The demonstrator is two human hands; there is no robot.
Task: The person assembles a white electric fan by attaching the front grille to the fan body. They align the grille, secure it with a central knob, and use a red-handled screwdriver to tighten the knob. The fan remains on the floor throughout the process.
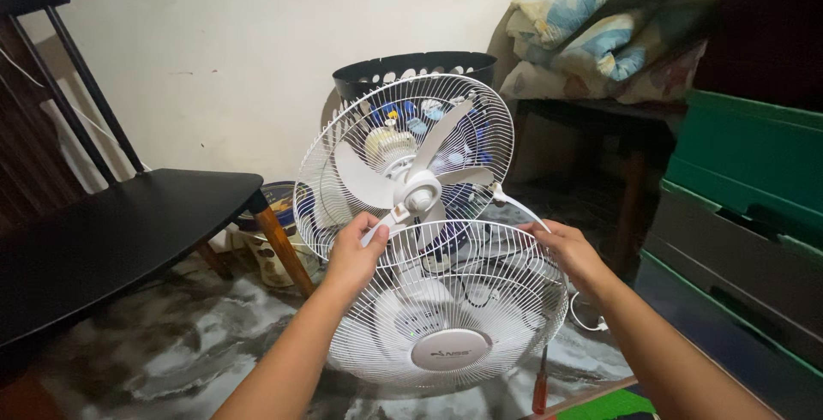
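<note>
A white electric fan stands before me with its blades [410, 173] bare and its rear wire guard [343, 141] behind them. My left hand [356, 253] and my right hand [566, 249] hold the loose front wire guard [454, 309] by its upper rim, one on each side. The guard tilts toward me, below the blades, with a grey round badge [449, 350] at its centre. A thin white rim clip [523, 206] sticks up near my right hand.
A black wooden chair [120, 223] stands at left. Behind the fan is a black perforated bin [411, 69]. Folded bedding [600, 26] lies on a dark table at upper right, green and grey crates [746, 197] at right. A red-handled screwdriver [540, 386] lies on the floor.
</note>
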